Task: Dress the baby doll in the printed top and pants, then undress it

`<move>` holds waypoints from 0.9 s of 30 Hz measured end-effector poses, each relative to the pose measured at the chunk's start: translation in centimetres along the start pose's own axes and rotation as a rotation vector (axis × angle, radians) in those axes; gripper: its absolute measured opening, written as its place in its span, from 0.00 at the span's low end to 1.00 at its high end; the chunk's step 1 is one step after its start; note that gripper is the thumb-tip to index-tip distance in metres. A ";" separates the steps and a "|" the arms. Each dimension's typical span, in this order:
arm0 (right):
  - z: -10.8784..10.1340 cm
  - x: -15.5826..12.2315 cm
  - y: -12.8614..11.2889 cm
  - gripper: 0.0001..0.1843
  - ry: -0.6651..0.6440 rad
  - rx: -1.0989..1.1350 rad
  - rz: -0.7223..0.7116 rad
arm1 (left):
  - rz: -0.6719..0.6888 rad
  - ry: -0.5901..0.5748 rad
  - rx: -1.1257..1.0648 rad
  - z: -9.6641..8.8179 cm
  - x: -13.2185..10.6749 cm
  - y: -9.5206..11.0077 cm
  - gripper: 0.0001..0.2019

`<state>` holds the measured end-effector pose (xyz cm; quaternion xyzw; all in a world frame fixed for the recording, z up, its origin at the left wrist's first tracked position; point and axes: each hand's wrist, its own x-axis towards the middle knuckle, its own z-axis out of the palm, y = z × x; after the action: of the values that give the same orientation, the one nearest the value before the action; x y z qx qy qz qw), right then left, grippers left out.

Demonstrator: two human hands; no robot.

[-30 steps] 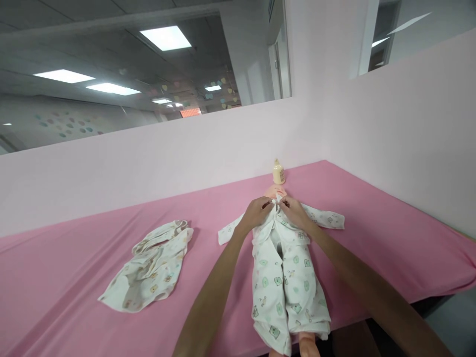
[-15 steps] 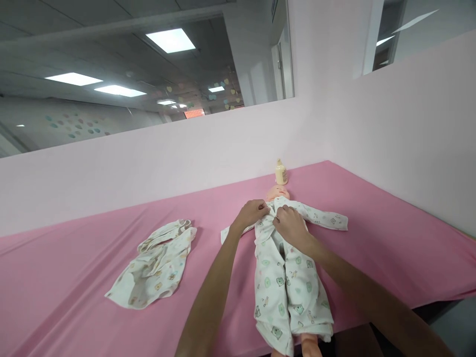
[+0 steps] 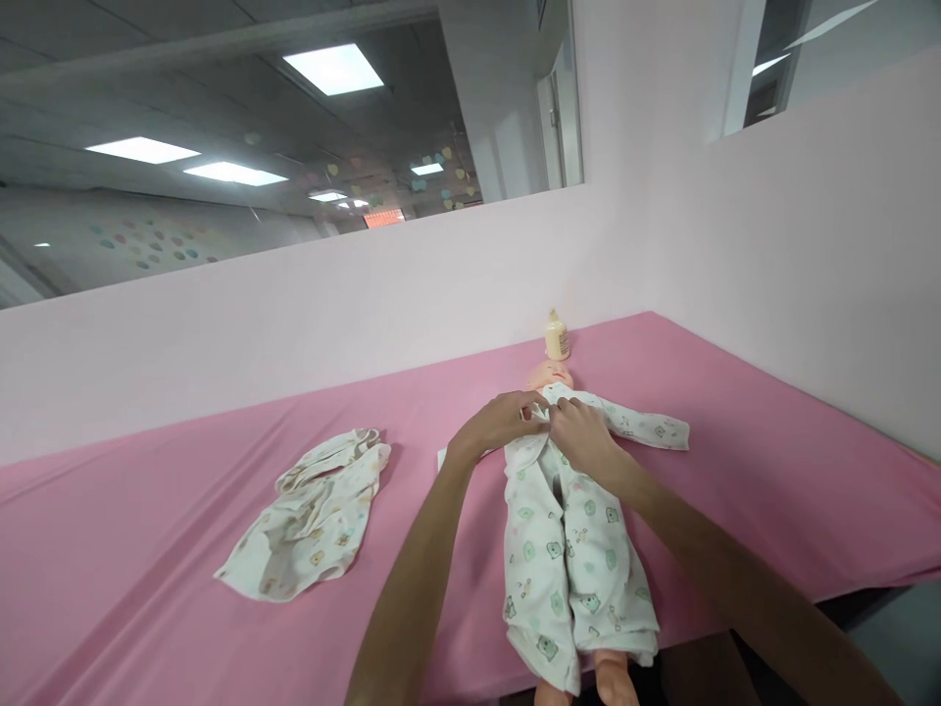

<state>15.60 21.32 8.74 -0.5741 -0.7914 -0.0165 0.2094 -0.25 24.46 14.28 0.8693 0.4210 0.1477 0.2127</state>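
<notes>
A baby doll [image 3: 550,375] lies on its back, dressed in a white long-sleeved romper [image 3: 540,549] printed with green animals. The garment's front gapes in a narrow slit below the chest, and the doll's feet stick out at the bottom. Over the upper chest, my left hand [image 3: 507,420] pinches the romper's front edge with thumb and forefinger. Close beside it, the fingers of my right hand [image 3: 580,431] are bent onto the other side of the same opening. Whatever fastening lies between the fingertips is too small and covered to make out.
A pink sheet [image 3: 221,441] covers the table. To the left lies a second white printed baby garment [image 3: 316,525], crumpled. A cream pump bottle [image 3: 557,336] stands behind the doll's head, near the white wall [image 3: 412,294]. The table's front edge runs under the doll's feet.
My left hand has shifted slightly right, nearer to my right hand, with its fingers now reaching over the romper's front. The doll and the other garment lie as before.
</notes>
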 end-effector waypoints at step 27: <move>-1.4 0.5 8.6 0.11 0.189 0.410 0.544 | -0.641 0.180 0.291 -5.3 -2.7 -6.7 0.05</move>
<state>23.76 24.30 8.34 -0.7058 -0.5734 0.1460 0.3896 -8.68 27.37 15.34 0.6978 0.7058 0.0878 0.0844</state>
